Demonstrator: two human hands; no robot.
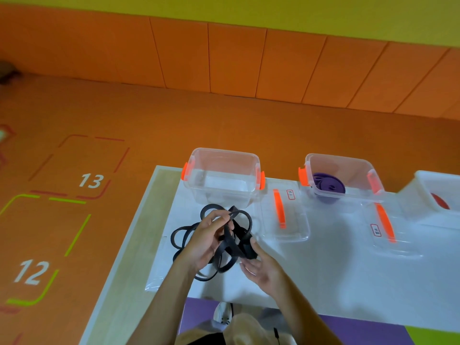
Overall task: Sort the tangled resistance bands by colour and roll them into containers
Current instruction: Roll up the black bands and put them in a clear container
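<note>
Orange floor and wall surround a white worktop (323,282). Near its left end, in front of the empty container (224,192), the black bands (245,251) form a limp, light, grippy tangle. The left hand (206,241) pinches one loop with its fingers. The right hand (261,267) clamps a folded bunch. A single free strand looks the best place to hold.

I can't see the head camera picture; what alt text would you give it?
A person's left hand and right hand hold a tangle of black bands over a white table. Behind them stand an empty clear box, a second box holding a rolled purple band, and part of a third box with something red inside.
</note>
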